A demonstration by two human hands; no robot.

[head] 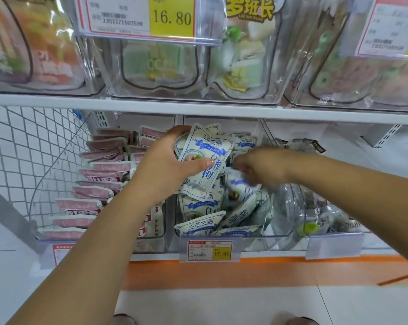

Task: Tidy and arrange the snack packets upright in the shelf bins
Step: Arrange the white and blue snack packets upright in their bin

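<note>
My left hand grips a small stack of white-and-blue snack packets, held upright above the middle clear bin on the lower shelf. More of the same packets lie tilted and jumbled inside that bin. My right hand is blurred, reaching down into the bin beside the stack, its fingers closed on another white-and-blue packet.
Pink packets stand in rows in the left bin. Dark packets fill the right bin. A price tag reading 17.80 hangs on the shelf front. The upper shelf carries clear bins of larger bags. A wire mesh panel closes the left side.
</note>
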